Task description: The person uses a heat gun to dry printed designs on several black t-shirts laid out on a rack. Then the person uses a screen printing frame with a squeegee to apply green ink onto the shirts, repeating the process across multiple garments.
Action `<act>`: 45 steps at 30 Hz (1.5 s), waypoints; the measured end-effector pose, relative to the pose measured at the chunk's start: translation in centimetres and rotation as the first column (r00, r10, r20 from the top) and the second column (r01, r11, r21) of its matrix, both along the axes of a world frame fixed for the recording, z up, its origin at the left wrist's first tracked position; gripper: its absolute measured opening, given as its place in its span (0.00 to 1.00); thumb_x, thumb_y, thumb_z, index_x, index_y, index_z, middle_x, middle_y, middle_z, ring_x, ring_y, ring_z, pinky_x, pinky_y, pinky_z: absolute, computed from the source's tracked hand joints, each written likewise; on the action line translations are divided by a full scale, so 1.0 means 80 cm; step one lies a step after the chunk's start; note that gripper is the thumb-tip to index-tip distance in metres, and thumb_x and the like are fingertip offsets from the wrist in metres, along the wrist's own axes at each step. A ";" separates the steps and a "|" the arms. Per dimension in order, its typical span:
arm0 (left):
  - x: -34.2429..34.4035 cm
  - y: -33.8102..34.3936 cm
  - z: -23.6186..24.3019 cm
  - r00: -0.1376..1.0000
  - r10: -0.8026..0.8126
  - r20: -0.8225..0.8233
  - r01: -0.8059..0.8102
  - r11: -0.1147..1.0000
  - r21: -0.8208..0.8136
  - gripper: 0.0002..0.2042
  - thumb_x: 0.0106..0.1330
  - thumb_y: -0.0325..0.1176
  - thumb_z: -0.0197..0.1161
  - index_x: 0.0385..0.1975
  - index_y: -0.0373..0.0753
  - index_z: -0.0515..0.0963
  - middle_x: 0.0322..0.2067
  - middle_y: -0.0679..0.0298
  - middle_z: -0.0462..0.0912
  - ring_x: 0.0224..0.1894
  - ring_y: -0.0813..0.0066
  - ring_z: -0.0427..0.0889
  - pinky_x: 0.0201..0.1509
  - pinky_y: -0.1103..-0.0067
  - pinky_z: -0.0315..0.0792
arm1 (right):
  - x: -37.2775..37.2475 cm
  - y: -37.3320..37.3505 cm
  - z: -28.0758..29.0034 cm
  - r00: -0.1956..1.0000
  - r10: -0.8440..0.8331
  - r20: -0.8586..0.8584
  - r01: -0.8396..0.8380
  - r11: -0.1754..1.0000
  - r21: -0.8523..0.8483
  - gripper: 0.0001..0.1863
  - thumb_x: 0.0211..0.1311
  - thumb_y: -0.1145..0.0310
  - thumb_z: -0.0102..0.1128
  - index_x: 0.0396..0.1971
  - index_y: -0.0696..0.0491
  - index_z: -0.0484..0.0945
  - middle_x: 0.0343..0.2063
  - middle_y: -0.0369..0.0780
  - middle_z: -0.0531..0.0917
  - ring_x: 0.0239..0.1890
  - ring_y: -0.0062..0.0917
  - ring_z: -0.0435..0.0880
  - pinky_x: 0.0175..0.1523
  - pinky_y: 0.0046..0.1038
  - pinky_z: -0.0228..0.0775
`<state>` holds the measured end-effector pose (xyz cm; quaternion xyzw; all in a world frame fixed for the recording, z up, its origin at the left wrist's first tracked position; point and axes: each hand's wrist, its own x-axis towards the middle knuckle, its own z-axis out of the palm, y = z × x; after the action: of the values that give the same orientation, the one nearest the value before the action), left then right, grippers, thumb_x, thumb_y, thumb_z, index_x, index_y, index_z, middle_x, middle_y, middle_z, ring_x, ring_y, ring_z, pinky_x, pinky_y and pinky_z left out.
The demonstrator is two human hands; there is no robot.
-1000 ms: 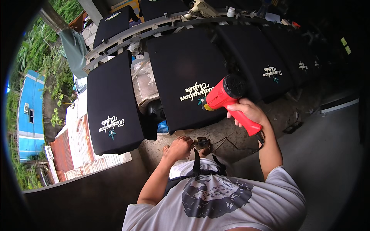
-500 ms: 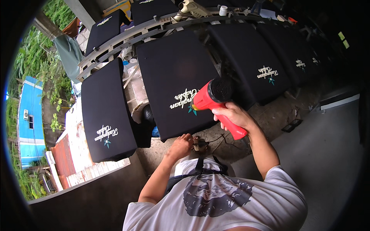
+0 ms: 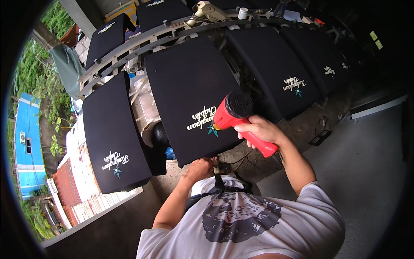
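Note:
My right hand (image 3: 261, 131) is wrapped around the handle of a red heat gun (image 3: 225, 115) with a black rear end. Its nozzle points down at the white lettering and green leaf print near the front edge of a black shirt (image 3: 189, 82) stretched flat over a board. The gun covers part of that print. By the shirt's front edge, my left hand (image 3: 200, 169) has its fingers curled closed. What they pinch, if anything, is hidden.
More printed black shirts lie at the left (image 3: 108, 134) and the right (image 3: 267, 69). A metal rail (image 3: 146, 41) runs behind them, bearing a beige heat gun (image 3: 209, 12) and a white jar (image 3: 243, 14). A cord (image 3: 241, 160) hangs below the front edge.
The whole view has shifted slightly, so the shirts appear further left and lower. The red heat gun stays over the print, and my left hand remains near the shirt's front edge.

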<state>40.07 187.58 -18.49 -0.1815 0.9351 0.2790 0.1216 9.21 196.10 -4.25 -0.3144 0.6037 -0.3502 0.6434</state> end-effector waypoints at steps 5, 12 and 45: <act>-0.006 -0.003 0.004 0.998 -0.007 0.070 -0.001 0.993 0.119 0.13 0.63 0.32 0.64 0.46 0.42 0.86 0.38 0.50 0.88 0.42 0.48 0.87 0.50 0.59 0.81 | -0.004 0.009 0.011 0.997 0.070 0.028 -0.071 0.997 0.011 0.20 0.69 0.56 0.61 0.50 0.57 0.79 0.33 0.39 0.84 0.23 0.22 0.83 0.27 0.26 0.77; -0.012 -0.011 0.020 0.991 -0.052 0.122 0.031 0.986 0.162 0.15 0.61 0.31 0.64 0.48 0.38 0.85 0.40 0.47 0.87 0.44 0.46 0.87 0.53 0.58 0.80 | 0.001 0.009 -0.005 0.999 -0.031 0.042 0.032 0.999 -0.037 0.22 0.69 0.56 0.62 0.53 0.58 0.79 0.32 0.39 0.84 0.22 0.22 0.83 0.26 0.26 0.78; -0.392 0.154 -0.027 0.990 -0.078 0.115 0.061 0.988 0.145 0.11 0.64 0.36 0.66 0.41 0.37 0.85 0.35 0.50 0.88 0.42 0.47 0.86 0.49 0.59 0.79 | -0.440 0.249 -0.078 0.880 -0.472 -0.050 0.465 0.878 -0.116 0.25 0.65 0.52 0.67 0.49 0.58 0.78 0.30 0.38 0.82 0.20 0.20 0.80 0.24 0.23 0.75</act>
<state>8.72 199.93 -20.61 -0.1561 0.9098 0.3283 0.2002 -26.02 216.00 -10.48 -0.2041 0.6678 -0.5129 0.4994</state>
